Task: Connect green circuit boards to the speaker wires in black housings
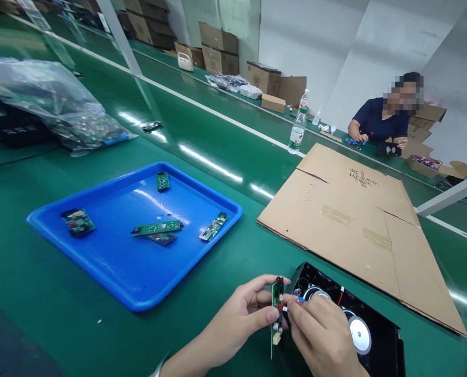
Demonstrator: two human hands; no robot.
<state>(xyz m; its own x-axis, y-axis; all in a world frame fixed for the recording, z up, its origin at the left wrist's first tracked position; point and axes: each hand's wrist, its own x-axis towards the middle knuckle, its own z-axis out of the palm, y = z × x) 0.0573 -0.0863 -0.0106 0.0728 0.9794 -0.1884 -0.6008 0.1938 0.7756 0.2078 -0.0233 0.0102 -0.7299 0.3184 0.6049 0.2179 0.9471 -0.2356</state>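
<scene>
My left hand (253,309) grips a green circuit board (273,332) on edge between thumb and fingers. Black, red and cream-coloured parts stand on the board's right face. Against that face, my right hand (322,330) pinches a small white wire connector (285,309); whether it is seated in the board is hidden by the fingertips. A bit of blue shows by the right fingers. Behind and under the right hand lies an open black speaker housing (378,319) with round silver speaker backs (360,335) and a red wire (341,296).
Left of my hands, a blue tray (139,303) carries several circuit boards (158,227). A flattened cardboard sheet (347,214) lies at right, near a water bottle (297,131). Bagged boards (72,110) sit far left. Across the bench a person (386,118) handles parts.
</scene>
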